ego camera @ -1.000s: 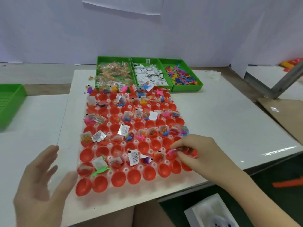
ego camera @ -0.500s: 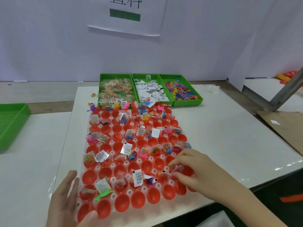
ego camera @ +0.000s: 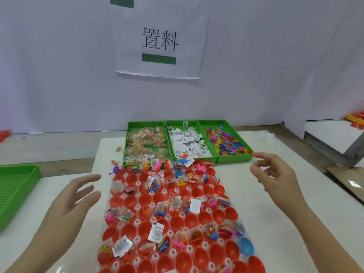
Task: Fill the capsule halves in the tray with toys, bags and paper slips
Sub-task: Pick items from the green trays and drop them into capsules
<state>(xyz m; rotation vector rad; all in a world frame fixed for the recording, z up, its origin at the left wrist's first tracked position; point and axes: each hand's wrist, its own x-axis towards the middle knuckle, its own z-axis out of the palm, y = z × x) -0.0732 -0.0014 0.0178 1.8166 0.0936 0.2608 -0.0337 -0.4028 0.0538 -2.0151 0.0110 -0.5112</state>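
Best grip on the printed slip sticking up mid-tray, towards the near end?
Pinch the paper slip by its free upper edge, coming from above: it stands tilted among the red capsule halves, with its upper part clear of their rims.

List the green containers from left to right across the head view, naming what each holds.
Perforated green tray → bin of clear bags → bin of paper slips → bin of coloured toys.

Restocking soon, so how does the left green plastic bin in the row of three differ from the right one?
The left green plastic bin holds clear bags, with perforated floor showing; the right green plastic bin holds loose coloured toys. The left bin sits directly behind the capsule tray, the right bin past its corner. Both are green and rectangular.
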